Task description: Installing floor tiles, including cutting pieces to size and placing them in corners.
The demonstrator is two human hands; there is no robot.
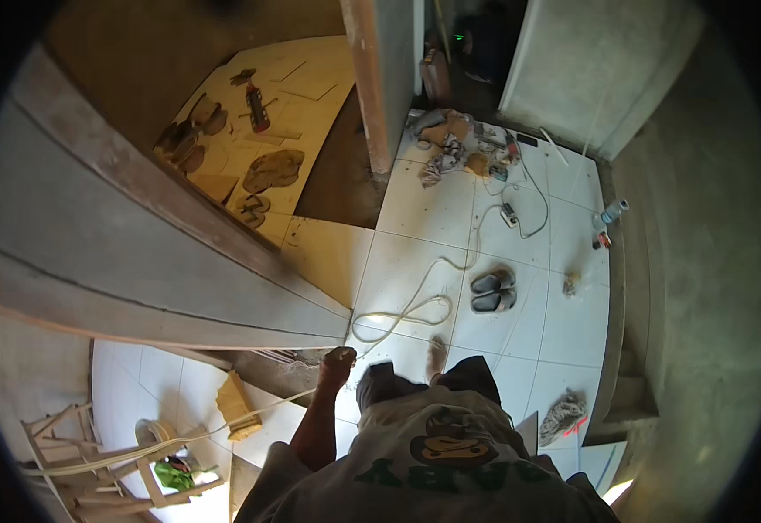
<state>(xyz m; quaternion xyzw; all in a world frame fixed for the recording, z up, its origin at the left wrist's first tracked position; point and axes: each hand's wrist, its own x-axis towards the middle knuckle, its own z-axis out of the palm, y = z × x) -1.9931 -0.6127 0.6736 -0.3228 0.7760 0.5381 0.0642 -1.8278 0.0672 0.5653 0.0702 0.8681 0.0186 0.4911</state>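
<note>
My left hand (pixel 337 363) is raised beside the end of the grey wall (pixel 310 305), its fingers curled closed. What it holds, if anything, is too small to make out. A pale cord (pixel 405 315) lies looped on the tiles just beyond this hand. It passes behind my left forearm and continues to the lower left, so I cannot tell whether the fingers touch it. My right hand is out of view. One bare foot (pixel 437 356) shows ahead of my shorts.
Dark slippers (pixel 493 290) sit on the white tiles ahead. Beyond them lie a power strip (pixel 508 215) and a heap of rags (pixel 444 144). A plastic bottle (pixel 614 211) is by the right wall. A red-and-black tool (pixel 257 109) lies in the left room; a wooden frame (pixel 92 501) stands lower left.
</note>
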